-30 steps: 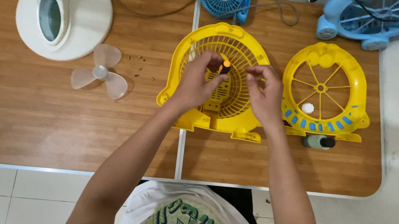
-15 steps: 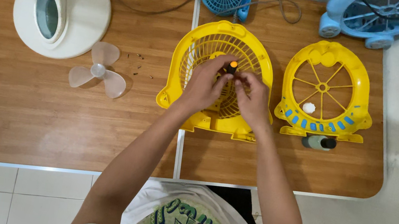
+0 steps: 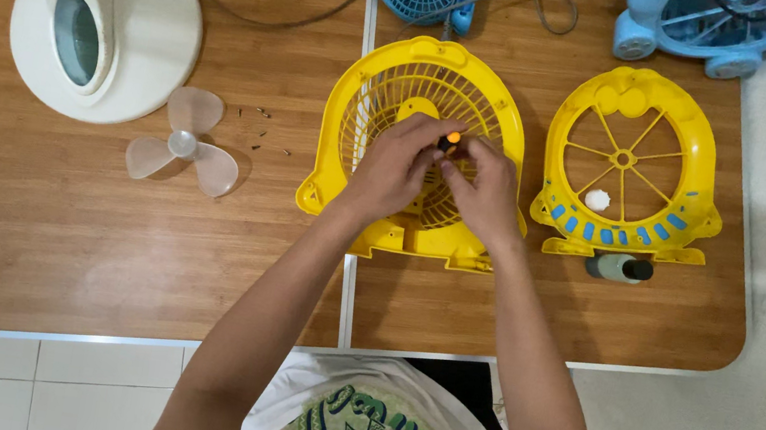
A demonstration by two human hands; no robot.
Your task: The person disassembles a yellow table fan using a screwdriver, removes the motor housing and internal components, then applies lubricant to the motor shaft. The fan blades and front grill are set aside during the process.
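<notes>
Head view showed both hands, left hand (image 3: 397,169) and right hand (image 3: 480,187), closed together on a small orange-tipped tool (image 3: 450,139) over the middle of the yellow fan shell (image 3: 349,119) on the table (image 3: 95,243), probably working a screw there, so next needed steady straight pressure.

Left hand (image 3: 397,169), right hand (image 3: 483,188) pinch small orange-tipped tool (image 3: 451,138) over yellow fan housing (image 3: 332,152).

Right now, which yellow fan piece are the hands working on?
The left yellow piece, the one with the fine mesh grille. Both hands rest over its middle. The right yellow piece has wide open spokes and lies untouched.
</notes>
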